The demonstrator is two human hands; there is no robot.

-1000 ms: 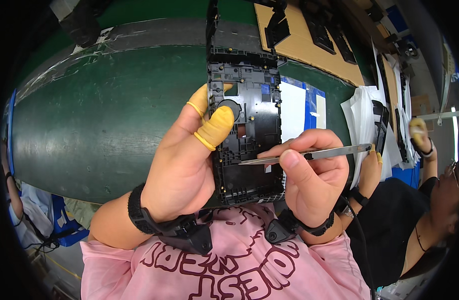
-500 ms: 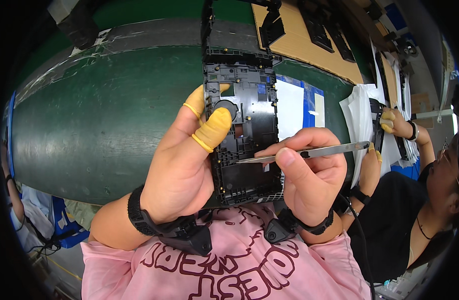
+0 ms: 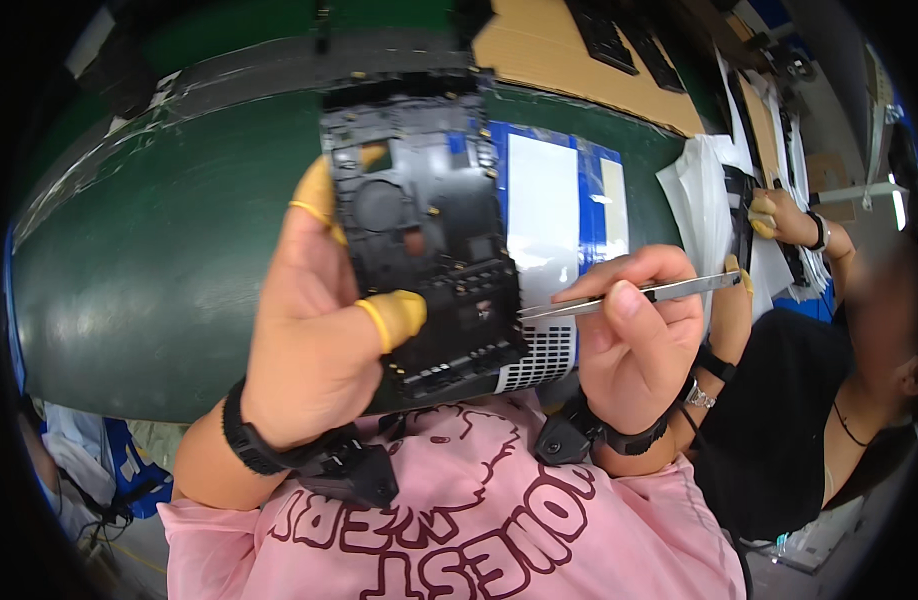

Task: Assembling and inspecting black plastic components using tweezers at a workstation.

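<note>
My left hand [image 3: 304, 345] grips a black plastic housing frame [image 3: 449, 225] by its left side, raised over the green work surface. Yellow finger cots cover the thumb, which presses on the lower front, and a finger behind the upper left edge. The frame is slightly blurred, with cutouts, ribs and small brass-coloured inserts. Metal tweezers [image 3: 679, 289] are pinched in my right hand [image 3: 639, 345], their tips pointing left at the frame's lower right edge. Whether the tips touch it or hold anything, I cannot tell.
Behind the frame lie a blue-and-white sheet [image 3: 544, 185] and a white piece with a black grid [image 3: 541, 358]. Cardboard [image 3: 539, 45] carrying black parts is at the far side. At right, a co-worker's gloved-fingertip hand [image 3: 779, 215] handles a black part by white paper [image 3: 694, 185].
My left hand has moved left with the frame and tilted it, its thumb now lower on the front. The tweezers' tips have come off the frame's face to its right edge.
</note>
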